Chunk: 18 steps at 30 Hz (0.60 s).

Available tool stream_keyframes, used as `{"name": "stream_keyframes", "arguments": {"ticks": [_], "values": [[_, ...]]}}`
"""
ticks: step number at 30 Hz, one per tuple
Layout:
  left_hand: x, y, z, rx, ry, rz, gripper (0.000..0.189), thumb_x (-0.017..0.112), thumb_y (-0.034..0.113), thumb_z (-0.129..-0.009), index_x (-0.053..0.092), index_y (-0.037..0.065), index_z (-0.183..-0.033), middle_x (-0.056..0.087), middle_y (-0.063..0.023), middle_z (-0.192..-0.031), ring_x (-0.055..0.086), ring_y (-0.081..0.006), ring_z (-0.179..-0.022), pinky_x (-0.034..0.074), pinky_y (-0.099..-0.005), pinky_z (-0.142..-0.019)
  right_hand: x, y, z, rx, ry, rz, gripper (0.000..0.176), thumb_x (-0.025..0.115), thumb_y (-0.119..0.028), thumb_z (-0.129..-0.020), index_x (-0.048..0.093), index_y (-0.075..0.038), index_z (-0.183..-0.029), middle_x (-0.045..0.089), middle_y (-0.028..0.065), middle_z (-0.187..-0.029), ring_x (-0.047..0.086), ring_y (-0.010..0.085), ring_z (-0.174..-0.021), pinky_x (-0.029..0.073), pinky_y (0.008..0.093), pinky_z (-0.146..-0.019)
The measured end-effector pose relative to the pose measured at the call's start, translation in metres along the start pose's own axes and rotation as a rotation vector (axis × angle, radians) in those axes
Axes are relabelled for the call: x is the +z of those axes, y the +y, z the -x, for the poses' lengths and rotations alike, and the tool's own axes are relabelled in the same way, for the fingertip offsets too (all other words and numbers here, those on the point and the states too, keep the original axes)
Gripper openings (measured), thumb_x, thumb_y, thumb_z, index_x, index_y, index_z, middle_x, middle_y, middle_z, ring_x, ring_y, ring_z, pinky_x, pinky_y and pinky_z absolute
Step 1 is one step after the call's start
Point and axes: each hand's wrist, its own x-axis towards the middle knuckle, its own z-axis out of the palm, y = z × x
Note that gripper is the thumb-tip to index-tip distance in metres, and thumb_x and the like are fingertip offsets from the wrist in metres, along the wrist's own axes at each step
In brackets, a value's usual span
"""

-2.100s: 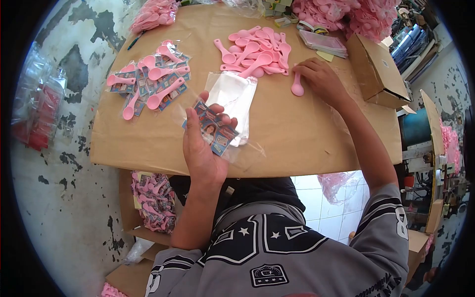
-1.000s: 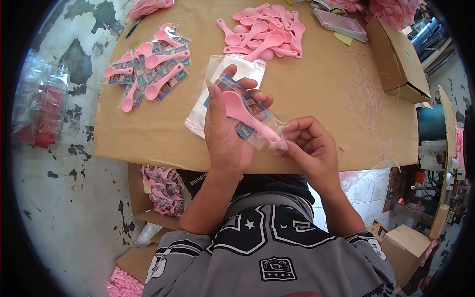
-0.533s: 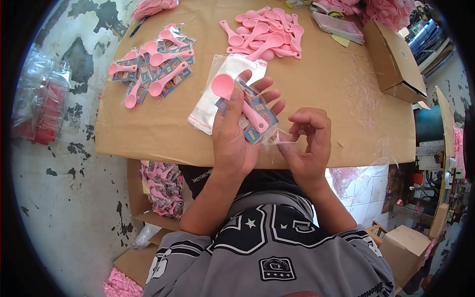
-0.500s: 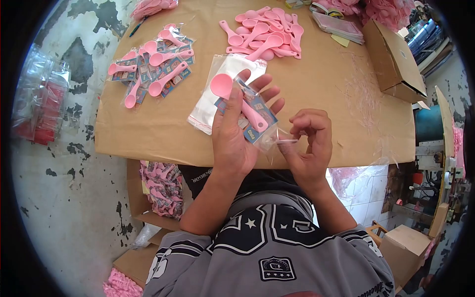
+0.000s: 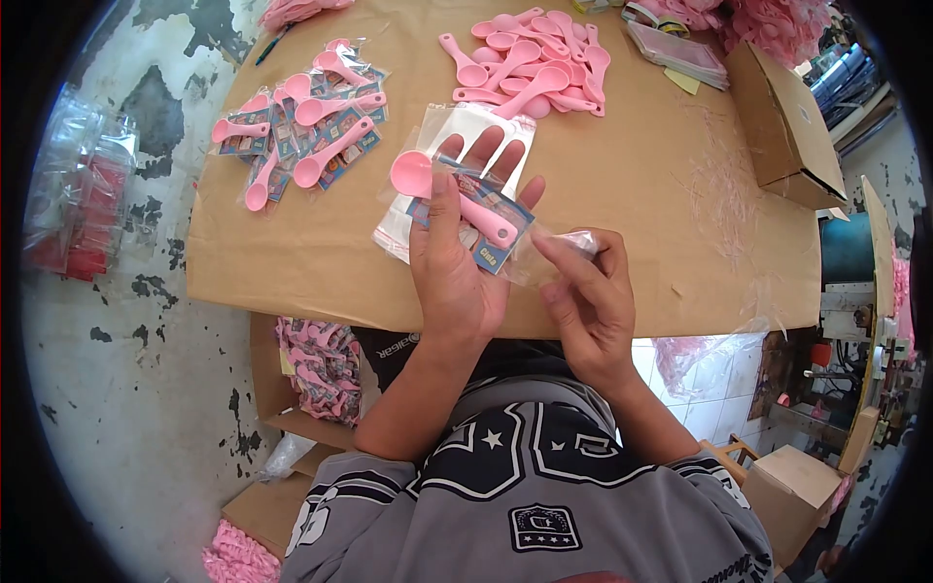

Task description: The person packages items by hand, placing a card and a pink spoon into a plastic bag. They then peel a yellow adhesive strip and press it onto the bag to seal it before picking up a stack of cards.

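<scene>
My left hand (image 5: 452,277) is closed on a clear plastic bag (image 5: 525,264) containing a pink measuring spoon (image 5: 473,211) and a blue printed card (image 5: 489,257). Its thumb presses across the spoon's handle near the bowl, the other fingers behind. At the bag's lower right end, my right hand (image 5: 598,316) has its index finger laid along the loose plastic. Crumpled clear film shows between that finger and the curled ones, while the thumb stands apart. A stack of white-backed clear bags (image 5: 398,228) lies beneath my left hand.
Loose pink spoons (image 5: 525,68) are heaped at the back of the brown-covered table (image 5: 671,262). Bagged spoons with cards (image 5: 306,126) lie at left. A cardboard box (image 5: 777,126) stands on the right edge. Below the table, another box holds packed spoons (image 5: 316,374).
My right thumb and index finger have parted, and the index now stretches along the bag's loose end. The bagged spoon has shifted slightly left in my left hand.
</scene>
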Motion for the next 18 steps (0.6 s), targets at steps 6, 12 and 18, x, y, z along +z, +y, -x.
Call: {"name": "stream_keyframes", "arguments": {"ticks": [6,12,18], "values": [[0.003,-0.004,-0.001,0.004,-0.012,-0.005,0.046,0.043,0.034,-0.114,0.038,0.007,-0.151,0.048,-0.0177,-0.153,0.049,-0.0294,-0.143,0.046,-0.0523,-0.118,-0.003,0.004,-0.001,0.052,-0.044,-0.019,0.038,0.068,-0.005,-0.098,0.069,-0.003,-0.136,0.047,0.01,-0.121,0.052,0.018,-0.105,0.047,0.0283,-0.088],[0.004,-0.007,-0.004,0.067,0.024,-0.037,0.05,0.042,0.036,-0.114,0.036,0.004,-0.152,0.049,-0.0211,-0.152,0.05,-0.0332,-0.143,0.051,-0.055,-0.112,-0.007,0.007,0.0,0.025,-0.062,-0.141,0.04,0.073,-0.014,-0.095,0.071,-0.004,-0.133,0.047,0.0127,-0.122,0.052,0.0201,-0.109,0.046,0.0307,-0.091],[0.01,-0.004,-0.004,0.026,-0.006,0.016,0.05,0.038,0.036,-0.115,0.035,0.004,-0.153,0.048,-0.0199,-0.154,0.048,-0.0337,-0.145,0.05,-0.0559,-0.112,-0.012,-0.001,-0.007,-0.132,-0.079,0.209,0.049,0.076,-0.019,-0.091,0.069,-0.01,-0.139,0.047,0.0137,-0.123,0.051,0.0204,-0.098,0.045,0.031,-0.082]]}}
